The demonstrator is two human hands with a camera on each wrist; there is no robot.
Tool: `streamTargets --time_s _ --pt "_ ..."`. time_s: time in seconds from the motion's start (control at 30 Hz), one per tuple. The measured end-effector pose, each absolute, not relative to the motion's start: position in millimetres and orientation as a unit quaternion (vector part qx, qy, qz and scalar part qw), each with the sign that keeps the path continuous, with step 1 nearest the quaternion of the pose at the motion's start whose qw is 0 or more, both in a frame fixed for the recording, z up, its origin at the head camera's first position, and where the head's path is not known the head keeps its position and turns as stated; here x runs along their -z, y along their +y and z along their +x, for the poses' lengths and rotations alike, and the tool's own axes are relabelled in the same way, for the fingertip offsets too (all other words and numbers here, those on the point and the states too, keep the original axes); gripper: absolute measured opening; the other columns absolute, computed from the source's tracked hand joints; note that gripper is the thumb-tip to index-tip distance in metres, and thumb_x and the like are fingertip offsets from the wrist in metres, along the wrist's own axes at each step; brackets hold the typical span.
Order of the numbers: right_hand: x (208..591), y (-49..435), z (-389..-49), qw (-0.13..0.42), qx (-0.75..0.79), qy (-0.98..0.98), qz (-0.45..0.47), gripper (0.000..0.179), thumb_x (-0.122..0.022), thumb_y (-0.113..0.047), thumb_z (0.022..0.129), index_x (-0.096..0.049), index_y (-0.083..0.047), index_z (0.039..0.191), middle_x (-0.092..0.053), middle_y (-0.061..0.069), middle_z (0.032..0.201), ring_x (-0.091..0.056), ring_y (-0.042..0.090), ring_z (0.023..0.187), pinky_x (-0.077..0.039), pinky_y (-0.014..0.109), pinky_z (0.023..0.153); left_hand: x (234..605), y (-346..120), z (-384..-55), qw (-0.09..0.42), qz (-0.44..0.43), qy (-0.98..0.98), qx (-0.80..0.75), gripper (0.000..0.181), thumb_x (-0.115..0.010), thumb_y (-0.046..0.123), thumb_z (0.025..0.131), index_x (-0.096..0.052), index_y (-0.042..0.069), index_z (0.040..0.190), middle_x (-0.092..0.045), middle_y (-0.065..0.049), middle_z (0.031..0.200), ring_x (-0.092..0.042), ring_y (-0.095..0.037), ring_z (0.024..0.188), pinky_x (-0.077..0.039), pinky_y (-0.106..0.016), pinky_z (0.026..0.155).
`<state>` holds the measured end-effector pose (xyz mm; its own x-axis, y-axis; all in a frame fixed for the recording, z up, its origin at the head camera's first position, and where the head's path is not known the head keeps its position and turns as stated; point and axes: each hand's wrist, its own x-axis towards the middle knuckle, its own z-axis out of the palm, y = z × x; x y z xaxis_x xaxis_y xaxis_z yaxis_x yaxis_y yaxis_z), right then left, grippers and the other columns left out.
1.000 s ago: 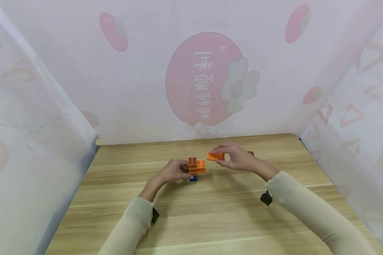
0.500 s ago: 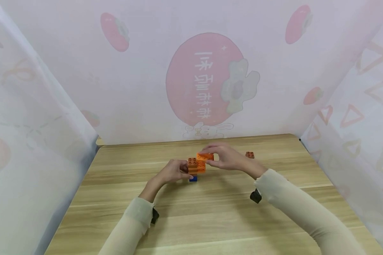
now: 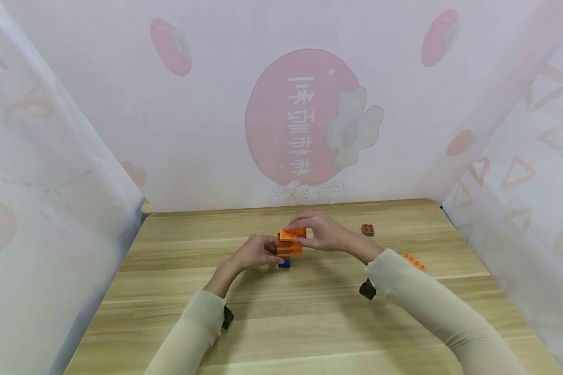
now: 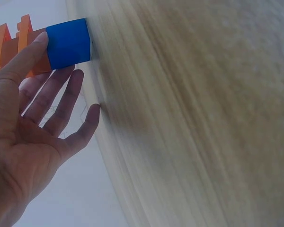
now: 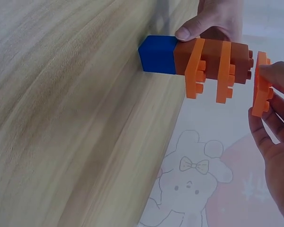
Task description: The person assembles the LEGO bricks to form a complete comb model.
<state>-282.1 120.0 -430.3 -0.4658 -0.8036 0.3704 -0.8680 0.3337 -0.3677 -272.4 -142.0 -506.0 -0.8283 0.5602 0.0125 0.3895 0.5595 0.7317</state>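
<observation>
Pale printed sheeting backs the bench, and the left grip pinches the block tower, upright on its blue block! Right grip pinches an orange plate just above the top studs; brown brick and orange strip lie off right.

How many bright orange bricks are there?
4: lower brick and upper brick in the tower, held brick in the right hand, loose brick on the table. Others may be hidden.
</observation>
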Motion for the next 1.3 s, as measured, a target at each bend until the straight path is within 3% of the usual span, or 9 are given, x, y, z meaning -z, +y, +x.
streamTargets --time_s 0.6,0.93,1.3 --pt "429 111 -284 0.044 -0.258 -0.815 0.517 0.031 -0.078 -0.009 0.096 -0.076 -0.005 0.126 -0.074 0.01 0.124 -0.069 0.025 0.116 -0.058 0.041 0.1 503 -142 -271 0.11 0.269 0.878 -0.381 0.023 -0.088 0.013 0.088 -0.073 0.008 0.105 -0.08 -0.002 0.098 -0.075 -0.012 0.09 -0.063 -0.031 0.085" --pt "427 107 -286 0.021 -0.249 -0.82 0.515 0.031 -0.078 -0.009 0.096 -0.076 -0.004 0.127 -0.073 0.01 0.123 -0.07 0.025 0.113 -0.059 0.039 0.099 505 -144 -272 0.11 0.267 0.878 -0.382 0.026 -0.088 0.015 0.089 -0.075 0.006 0.109 -0.08 -0.002 0.099 -0.075 -0.012 0.09 -0.062 -0.037 0.088" --pt "431 103 -285 0.035 -0.283 -0.82 0.496 0.025 -0.078 -0.018 0.099 -0.08 -0.006 0.12 -0.076 0.007 0.117 -0.072 0.02 0.107 -0.06 0.033 0.094 505 -142 -273 0.11 0.266 0.881 -0.376 0.028 -0.088 0.014 0.089 -0.075 0.006 0.113 -0.081 -0.003 0.101 -0.076 -0.014 0.093 -0.062 -0.039 0.091"
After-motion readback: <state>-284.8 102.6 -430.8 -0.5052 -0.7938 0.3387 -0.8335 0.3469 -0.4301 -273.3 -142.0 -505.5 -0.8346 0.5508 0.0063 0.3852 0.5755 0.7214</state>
